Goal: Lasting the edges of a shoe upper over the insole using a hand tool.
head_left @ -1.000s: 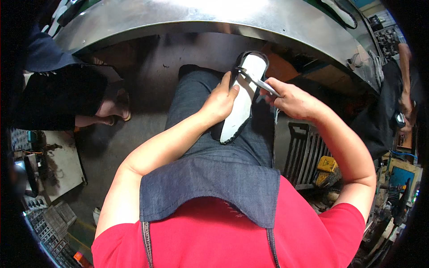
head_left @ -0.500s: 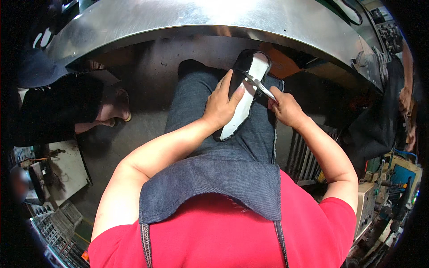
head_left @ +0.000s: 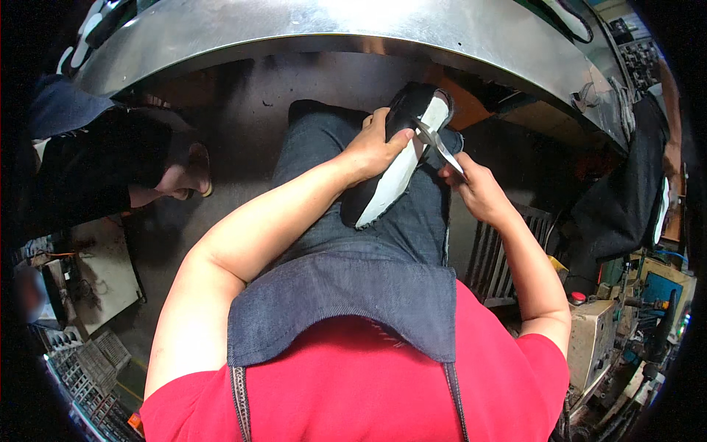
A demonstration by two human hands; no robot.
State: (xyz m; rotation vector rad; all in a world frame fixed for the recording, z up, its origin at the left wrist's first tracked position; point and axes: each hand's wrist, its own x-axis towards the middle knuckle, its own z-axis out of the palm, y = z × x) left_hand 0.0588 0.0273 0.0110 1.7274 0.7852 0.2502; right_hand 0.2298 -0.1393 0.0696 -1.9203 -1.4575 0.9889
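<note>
On the lap, shoe (head_left: 394, 173) slants toe-up, away from the body.

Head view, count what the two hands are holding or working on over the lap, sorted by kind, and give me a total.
Black shoe with white sole, held by the left hand: 1
Slim metal hand tool, held by the right hand: 1
Dark blue denim apron beneath them: 1
Total: 3
</note>
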